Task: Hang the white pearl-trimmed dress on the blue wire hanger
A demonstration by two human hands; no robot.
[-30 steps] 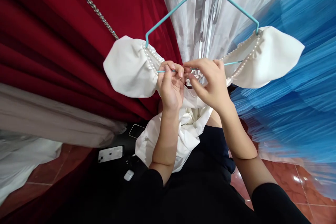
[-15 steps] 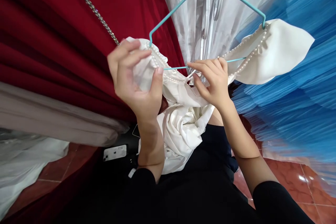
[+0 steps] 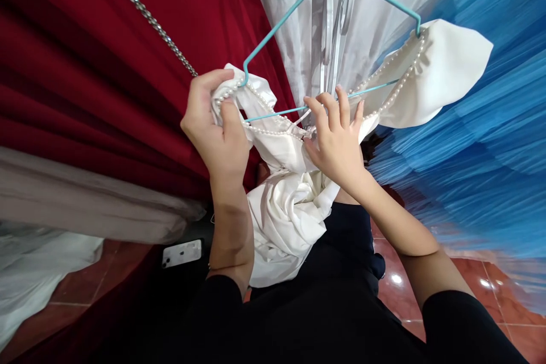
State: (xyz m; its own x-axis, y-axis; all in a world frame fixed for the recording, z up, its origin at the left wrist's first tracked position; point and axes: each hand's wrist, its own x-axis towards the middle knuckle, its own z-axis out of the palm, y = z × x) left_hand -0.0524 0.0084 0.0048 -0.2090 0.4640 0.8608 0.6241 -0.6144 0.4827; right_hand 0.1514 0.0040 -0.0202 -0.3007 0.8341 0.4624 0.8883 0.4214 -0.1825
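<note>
A white dress (image 3: 290, 205) with a pearl-trimmed neckline hangs on a thin turquoise hanger (image 3: 290, 9), its lower part bunched over my lap. My left hand (image 3: 216, 131) is closed on the dress's left shoulder, thumb on the pearl edge, just beside the hanger's left end. At the middle of the neckline, my right hand (image 3: 336, 139) has its fingers spread across the hanger's bottom bar, its palm over the white cloth. Whether its fingertips press on the bar cannot be made out. On the right, the other shoulder flares out from the hanger's end.
Deep red fabric (image 3: 149, 79) with a beaded strand (image 3: 145, 11) hangs at left. Pale drapes (image 3: 281, 5) stand behind the hanger, and layered blue tulle (image 3: 460, 165) fills the right. A white phone (image 3: 182, 253) lies on a dark surface at lower left, above red floor tiles (image 3: 490, 290).
My left hand has closed on the shoulder of the dress from a looser, blurred pose. The right hand's fingers have lifted and spread. Hanger and dress have shifted slightly left.
</note>
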